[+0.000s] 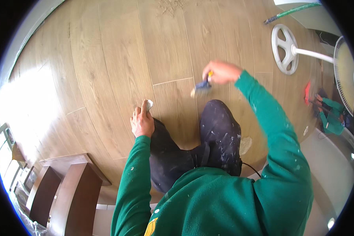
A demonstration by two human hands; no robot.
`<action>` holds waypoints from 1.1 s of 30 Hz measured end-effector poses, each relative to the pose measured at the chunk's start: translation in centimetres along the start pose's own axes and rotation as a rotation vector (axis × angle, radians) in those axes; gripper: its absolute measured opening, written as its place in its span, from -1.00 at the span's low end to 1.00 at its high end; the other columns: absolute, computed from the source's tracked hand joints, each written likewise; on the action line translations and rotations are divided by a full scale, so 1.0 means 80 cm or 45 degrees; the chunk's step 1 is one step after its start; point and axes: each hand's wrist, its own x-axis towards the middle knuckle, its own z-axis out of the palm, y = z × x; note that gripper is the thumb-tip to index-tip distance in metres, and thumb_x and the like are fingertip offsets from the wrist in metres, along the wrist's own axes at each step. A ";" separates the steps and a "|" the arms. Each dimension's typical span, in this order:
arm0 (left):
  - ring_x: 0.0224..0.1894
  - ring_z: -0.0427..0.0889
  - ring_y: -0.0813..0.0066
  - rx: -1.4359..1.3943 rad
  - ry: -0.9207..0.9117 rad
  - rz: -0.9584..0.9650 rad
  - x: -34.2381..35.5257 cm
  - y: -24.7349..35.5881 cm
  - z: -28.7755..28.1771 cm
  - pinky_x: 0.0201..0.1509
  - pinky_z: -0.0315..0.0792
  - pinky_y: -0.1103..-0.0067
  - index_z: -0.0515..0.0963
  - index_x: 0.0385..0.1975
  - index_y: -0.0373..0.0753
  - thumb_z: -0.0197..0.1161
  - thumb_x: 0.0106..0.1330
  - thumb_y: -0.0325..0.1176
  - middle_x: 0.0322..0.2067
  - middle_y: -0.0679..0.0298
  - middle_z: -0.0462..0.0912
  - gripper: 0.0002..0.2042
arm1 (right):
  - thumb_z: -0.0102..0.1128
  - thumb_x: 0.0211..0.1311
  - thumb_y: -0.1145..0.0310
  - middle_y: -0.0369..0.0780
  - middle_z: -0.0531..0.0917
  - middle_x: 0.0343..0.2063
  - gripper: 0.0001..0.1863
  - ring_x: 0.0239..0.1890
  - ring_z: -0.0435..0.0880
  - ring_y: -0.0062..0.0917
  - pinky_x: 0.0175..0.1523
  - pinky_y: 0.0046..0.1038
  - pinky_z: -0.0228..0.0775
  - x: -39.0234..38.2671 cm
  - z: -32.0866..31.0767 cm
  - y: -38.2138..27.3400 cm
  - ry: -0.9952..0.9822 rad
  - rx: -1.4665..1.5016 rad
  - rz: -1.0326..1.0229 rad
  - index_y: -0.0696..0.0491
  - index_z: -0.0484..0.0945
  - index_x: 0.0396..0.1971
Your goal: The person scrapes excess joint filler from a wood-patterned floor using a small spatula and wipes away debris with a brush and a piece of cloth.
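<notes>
Held over the wood-look plank floor (165, 47), my right hand (220, 72) grips a brush (201, 89) with a dark blue handle, a bit of yellow and pale bristles, slightly blurred. My left hand (142, 124) is closed on a small whitish item (149, 105) beside my left knee; its exact kind is unclear. My dark trousers show white smears, and my green sleeves have small pale flecks. Some loose crumbly dirt (170, 7) lies on the planks at the top of the view.
A standing fan (348, 74) with a white base (283, 49) is at right, below a green pole (287, 13). Beyond, a person in green (330, 126) appears, possibly reflected. Dark wooden steps (72, 200) and a railing (6, 141) fill the lower left.
</notes>
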 end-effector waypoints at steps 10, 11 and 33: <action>0.05 0.62 0.18 -0.003 -0.028 -0.021 -0.001 0.015 -0.002 0.13 0.44 0.23 0.44 0.39 0.11 0.17 0.44 -0.35 -0.07 0.20 0.60 -0.50 | 0.23 0.35 0.27 -0.12 0.79 -0.28 -0.78 -0.20 0.78 -0.25 -0.06 -0.25 0.59 0.114 -0.174 0.037 1.125 -0.356 0.254 0.00 0.74 -0.12; 0.07 0.61 0.21 0.020 -0.030 -0.032 0.000 0.007 -0.003 0.13 0.43 0.23 0.42 0.40 0.13 0.17 0.45 -0.34 -0.06 0.22 0.59 -0.50 | 0.24 0.33 0.27 -0.10 0.79 -0.29 -0.78 -0.21 0.78 -0.22 -0.07 -0.25 0.60 0.100 -0.154 0.024 1.057 -0.250 0.190 0.02 0.75 -0.16; 0.01 0.62 0.20 0.028 -0.050 -0.056 0.005 -0.001 -0.008 0.09 0.45 0.24 0.45 0.39 0.09 0.16 0.44 -0.33 -0.10 0.21 0.59 -0.50 | 0.33 0.13 0.44 -0.14 0.80 -0.33 -0.82 -0.21 0.78 -0.23 -0.08 -0.19 0.61 0.056 -0.092 0.018 0.503 -0.255 -0.036 -0.04 0.80 -0.26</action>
